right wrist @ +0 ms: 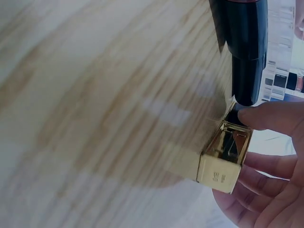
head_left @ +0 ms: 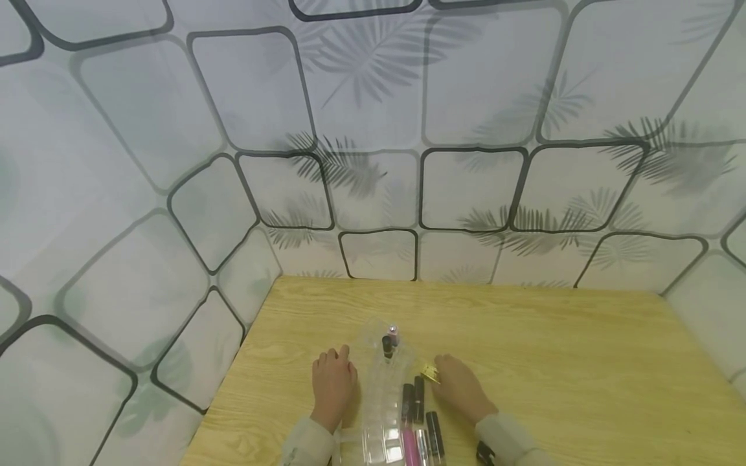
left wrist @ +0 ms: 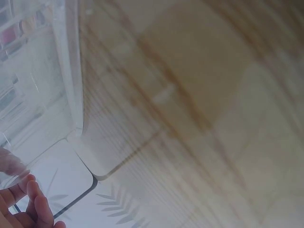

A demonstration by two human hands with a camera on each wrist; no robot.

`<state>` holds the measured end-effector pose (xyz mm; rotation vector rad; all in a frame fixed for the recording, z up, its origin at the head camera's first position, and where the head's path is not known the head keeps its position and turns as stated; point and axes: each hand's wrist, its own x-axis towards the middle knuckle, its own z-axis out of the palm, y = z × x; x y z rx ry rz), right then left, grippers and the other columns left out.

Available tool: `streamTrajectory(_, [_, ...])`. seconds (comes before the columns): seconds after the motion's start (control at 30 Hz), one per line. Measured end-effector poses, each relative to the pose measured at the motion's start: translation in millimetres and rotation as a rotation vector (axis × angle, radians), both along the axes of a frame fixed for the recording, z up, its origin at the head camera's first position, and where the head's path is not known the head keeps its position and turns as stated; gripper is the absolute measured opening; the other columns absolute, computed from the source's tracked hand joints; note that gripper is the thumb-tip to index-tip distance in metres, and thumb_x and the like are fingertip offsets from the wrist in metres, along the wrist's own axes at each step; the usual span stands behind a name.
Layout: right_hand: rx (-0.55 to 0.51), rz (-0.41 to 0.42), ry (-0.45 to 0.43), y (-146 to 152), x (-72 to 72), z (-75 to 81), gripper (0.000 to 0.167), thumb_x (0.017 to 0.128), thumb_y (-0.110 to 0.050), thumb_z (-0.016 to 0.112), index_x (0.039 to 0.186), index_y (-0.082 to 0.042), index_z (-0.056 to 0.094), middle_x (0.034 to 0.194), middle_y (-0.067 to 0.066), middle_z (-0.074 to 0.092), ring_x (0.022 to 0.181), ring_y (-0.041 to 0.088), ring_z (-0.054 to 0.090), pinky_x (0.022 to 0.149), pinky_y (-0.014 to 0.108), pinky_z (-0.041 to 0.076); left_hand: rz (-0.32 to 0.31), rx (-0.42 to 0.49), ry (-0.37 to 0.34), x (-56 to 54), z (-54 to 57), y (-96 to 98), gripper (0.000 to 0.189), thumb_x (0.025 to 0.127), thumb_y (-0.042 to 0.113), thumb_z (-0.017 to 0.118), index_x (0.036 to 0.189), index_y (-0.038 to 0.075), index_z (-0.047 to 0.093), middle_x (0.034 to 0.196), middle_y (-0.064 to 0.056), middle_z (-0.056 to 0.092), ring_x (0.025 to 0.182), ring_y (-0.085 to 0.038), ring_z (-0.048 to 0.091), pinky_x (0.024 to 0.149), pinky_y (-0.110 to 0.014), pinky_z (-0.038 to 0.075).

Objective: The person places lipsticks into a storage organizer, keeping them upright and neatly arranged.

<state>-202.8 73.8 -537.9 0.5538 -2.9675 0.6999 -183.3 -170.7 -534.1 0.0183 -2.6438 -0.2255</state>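
A clear plastic organizer (head_left: 375, 395) with many compartments lies on the table between my hands. My left hand (head_left: 334, 380) is at its left side, fingers loosely bent and holding nothing; in the left wrist view these fingers (left wrist: 40, 209) show beside the organizer's clear wall (left wrist: 71, 71). To the right of the organizer, my right hand (head_left: 463, 391) pinches a shiny gold square lipstick tube (right wrist: 219, 173) between thumb and fingers. Close to it in the right wrist view is a black cosmetic tube (right wrist: 247, 42). Two small bottles, one pink-capped (head_left: 393, 333) and one black-capped (head_left: 387, 346), stand in the organizer's far end.
Several black tubes (head_left: 407, 402), a magenta tube (head_left: 410, 446) and a silver one (head_left: 423, 446) lie along the organizer's right side. A dark object (head_left: 485, 453) is partly under my right sleeve. Patterned cloth walls (head_left: 379, 188) rise behind the wooden table (head_left: 583, 362).
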Motion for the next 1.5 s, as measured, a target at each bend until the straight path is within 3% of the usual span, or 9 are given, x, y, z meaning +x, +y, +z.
streamTrajectory(0.27, [0.037, 0.005, 0.05, -1.5, 1.4, 0.4, 0.012, 0.069, -0.003, 0.068, 0.074, -0.003, 0.057, 0.067, 0.004, 0.051, 0.06, 0.014, 0.046, 0.056, 0.029, 0.045, -0.001, -0.02, 0.007, 0.4, -0.4, -0.3, 0.02, 0.075, 0.01, 0.069, 0.092, 0.008, 0.061, 0.069, -0.005, 0.055, 0.061, -0.015, 0.045, 0.06, -0.031, 0.041])
streamTrajectory(0.5, [0.052, -0.013, 0.032, -1.3, 0.5, 0.6, 0.015, 0.069, -0.003, 0.069, 0.071, -0.005, 0.054, 0.065, 0.001, 0.046, 0.057, 0.011, 0.039, 0.051, 0.023, 0.036, -0.007, -0.019, 0.019, -0.3, -2.8, -1.0, 0.02, 0.074, 0.01, 0.069, 0.091, 0.008, 0.06, 0.069, -0.005, 0.055, 0.061, -0.015, 0.044, 0.06, -0.031, 0.041])
streamTrajectory(0.83, [-0.047, -0.039, -0.021, 3.8, -1.7, -2.6, 0.012, 0.07, -0.002, 0.066, 0.072, -0.006, 0.055, 0.067, 0.001, 0.048, 0.058, 0.011, 0.039, 0.051, 0.022, 0.037, -0.001, -0.013, 0.024, -2.6, -3.6, -1.0, 0.016, 0.075, 0.01, 0.067, 0.089, 0.007, 0.059, 0.068, -0.006, 0.054, 0.059, -0.018, 0.045, 0.06, -0.034, 0.042])
streamTrajectory(1.17, [-0.093, -0.045, -0.029, 6.5, 0.0, 17.7, 0.015, 0.075, -0.013, 0.074, 0.084, -0.009, 0.063, 0.075, -0.002, 0.055, 0.067, 0.007, 0.048, 0.062, 0.023, 0.046, -0.011, -0.02, 0.057, -2.8, -4.7, -1.0, 0.018, 0.073, 0.009, 0.069, 0.088, 0.007, 0.059, 0.067, -0.006, 0.054, 0.058, -0.018, 0.045, 0.059, -0.035, 0.044])
streamTrajectory(1.5, [-0.154, -0.029, -0.042, 9.9, 5.0, 38.9, 0.021, 0.073, -0.013, 0.075, 0.092, -0.01, 0.065, 0.083, -0.004, 0.061, 0.074, 0.006, 0.055, 0.067, 0.021, 0.049, 0.002, -0.01, -0.008, -2.4, -2.8, -0.6, 0.018, 0.076, 0.011, 0.067, 0.091, 0.007, 0.059, 0.069, -0.006, 0.055, 0.06, -0.018, 0.046, 0.06, -0.034, 0.043])
